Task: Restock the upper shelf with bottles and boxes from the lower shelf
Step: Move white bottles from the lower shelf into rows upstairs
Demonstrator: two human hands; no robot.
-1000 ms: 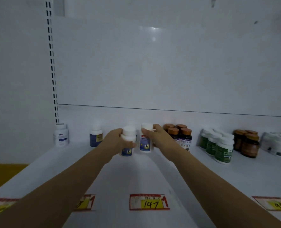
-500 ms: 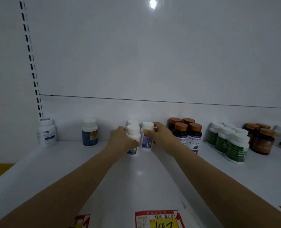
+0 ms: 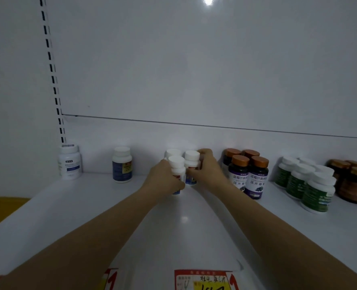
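Bottles (image 3: 176, 163) gripped: L hand (image 3: 163, 182), R hand (image 3: 208, 171); prob. touching.

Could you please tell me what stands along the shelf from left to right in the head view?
White bottle, blue-label bottle, white-capped bottles gripped by the left hand and right hand, orange-capped purple bottles, green-label bottles, brown jars.

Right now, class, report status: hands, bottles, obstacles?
Left hand grips front white bottle. Right hand grips neighbouring bottle. Third white bottle behind, brown-capped bottles close right.
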